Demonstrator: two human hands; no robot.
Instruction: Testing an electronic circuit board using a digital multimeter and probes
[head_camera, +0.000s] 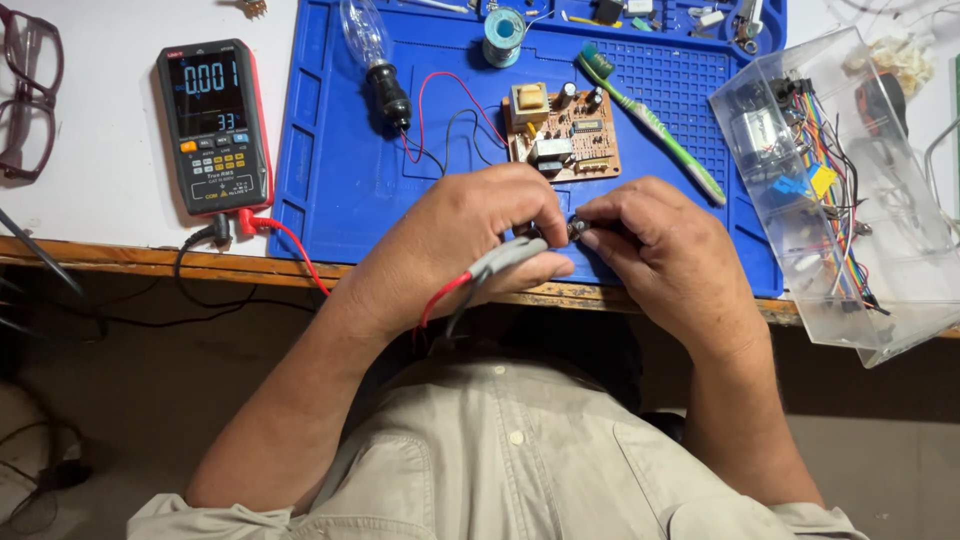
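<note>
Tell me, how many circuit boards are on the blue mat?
1. The brown circuit board lies on the blue mat, just beyond the hands, beside the green toothbrush. Others may be hidden.

Blue mat (340, 180) with a little grid pattern. Brown circuit board (565, 135). Green and white toothbrush (650, 120). Black meter (212, 125) with red edges, orange and yellow buttons. Red and black wires (450, 110). Grey probes (505, 257). Beige shirt (500, 470).

Two grey test probes (505, 257) with red and black wires, lying side by side across the left hand (470, 235), tips pointing at a tiny dark part (577, 229) pinched in the right hand (650, 250), just above the blue mat's (340, 180) near edge.
</note>
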